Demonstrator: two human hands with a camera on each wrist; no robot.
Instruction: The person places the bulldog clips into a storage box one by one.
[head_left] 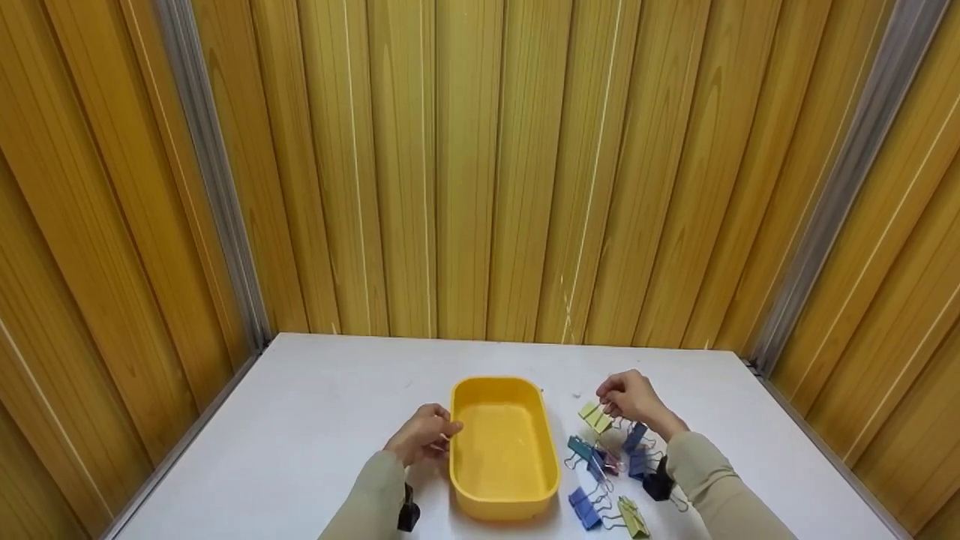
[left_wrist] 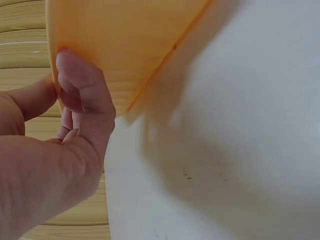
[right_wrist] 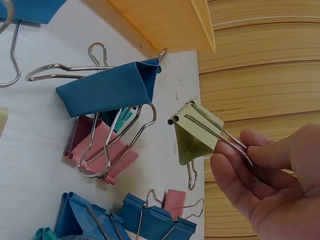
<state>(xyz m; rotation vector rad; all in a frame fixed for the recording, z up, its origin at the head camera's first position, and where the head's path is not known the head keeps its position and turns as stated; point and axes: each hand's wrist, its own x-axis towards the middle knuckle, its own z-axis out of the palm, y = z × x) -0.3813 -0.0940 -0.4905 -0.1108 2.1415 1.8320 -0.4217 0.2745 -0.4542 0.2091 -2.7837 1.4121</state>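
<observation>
A yellow plastic bin (head_left: 504,501) stands on the white table, and nothing lies inside it. My left hand (head_left: 424,433) pinches the bin's left wall, thumb on one side and fingers on the other, as the left wrist view shows. Between thumb and fingers, my right hand (head_left: 631,395) holds a pale yellow-green binder clip (right_wrist: 197,131) by one of its wire handles. This clip appears to the right of the bin in the head view. Below it lies a loose pile with a blue binder clip (right_wrist: 107,89) and a pink binder clip (right_wrist: 102,150).
More clips lie along the bin's right side: a teal one (head_left: 580,448), a blue one (head_left: 584,508) and a yellow-green one (head_left: 632,517) near the front. The white table (head_left: 322,405) meets wood-patterned walls (head_left: 465,172) at the back and sides.
</observation>
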